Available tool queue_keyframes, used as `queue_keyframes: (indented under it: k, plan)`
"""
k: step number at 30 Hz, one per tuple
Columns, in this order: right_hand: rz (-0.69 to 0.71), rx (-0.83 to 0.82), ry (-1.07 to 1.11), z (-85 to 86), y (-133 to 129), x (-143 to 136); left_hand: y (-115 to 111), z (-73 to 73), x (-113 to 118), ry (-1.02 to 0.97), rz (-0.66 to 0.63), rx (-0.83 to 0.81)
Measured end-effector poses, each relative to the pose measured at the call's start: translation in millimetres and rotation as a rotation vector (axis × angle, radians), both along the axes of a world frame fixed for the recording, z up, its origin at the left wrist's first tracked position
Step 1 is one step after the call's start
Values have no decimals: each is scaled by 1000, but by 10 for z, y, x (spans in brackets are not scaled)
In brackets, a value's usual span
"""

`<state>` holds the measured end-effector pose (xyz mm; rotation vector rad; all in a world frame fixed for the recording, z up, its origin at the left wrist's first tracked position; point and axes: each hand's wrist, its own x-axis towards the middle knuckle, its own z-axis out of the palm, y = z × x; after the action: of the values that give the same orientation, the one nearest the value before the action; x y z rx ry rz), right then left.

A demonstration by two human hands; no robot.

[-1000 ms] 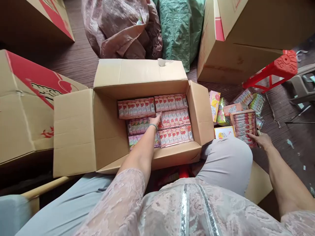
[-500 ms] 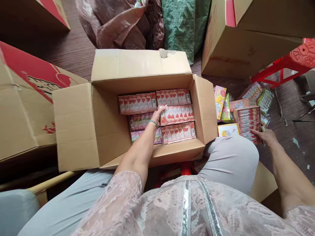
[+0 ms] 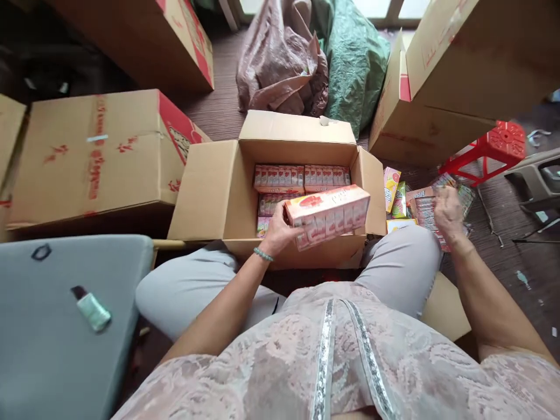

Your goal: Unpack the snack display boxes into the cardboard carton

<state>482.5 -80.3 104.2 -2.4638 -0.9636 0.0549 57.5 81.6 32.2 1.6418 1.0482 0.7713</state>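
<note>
Left hand [image 3: 282, 230] gripped pink pack [image 3: 332, 216] by left end, above open carton [image 3: 205, 189]; step seemingly pack lift. Next move probably needed clearing carton walls. Right hand [image 3: 450, 214] blurred, right of carton by loose packs [image 3: 424, 213]; couldn't tell grip.

The pack [image 3: 330, 213] in your left grip [image 3: 280, 232] looks glossy, with a see-through-looking side. Beneath the grip, your carton [image 3: 203, 192] is matt cardboard. Beyond it lies a crinkled, shiny, plastic-looking sack [image 3: 280, 58]; well right, a red plastic stool [image 3: 507, 140]; toward you, a lacy-looking cloth blouse [image 3: 266, 367].
</note>
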Motion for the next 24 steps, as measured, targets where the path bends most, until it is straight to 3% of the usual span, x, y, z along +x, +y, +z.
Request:
queue_keyframes:
  k: [2,4,6,8,13,18,24]
  plan:
    - [328,2,30,187,90,-495,-299,-39,-171,-20,-37,14]
    - [620,-105,37,273,163,-1011,-492,-128,-253,3,-24,65]
    - [833,-281,-26,291,236,-1476,-584,-225,-269,14,-17,121]
    - [949,-442,-157,291,310,-1837,-614,-304,-257,7,-47,170]
    - [1056,-686,-440,416,442,-2348,-641,-382,-236,-12,-111,344]
    - [1116,-827,-571,604,455,-2717,-687,-332,-202,-17,-133,469]
    - [1087,-874,-653,687,411,-2878,-700,-271,-139,30,-77,464]
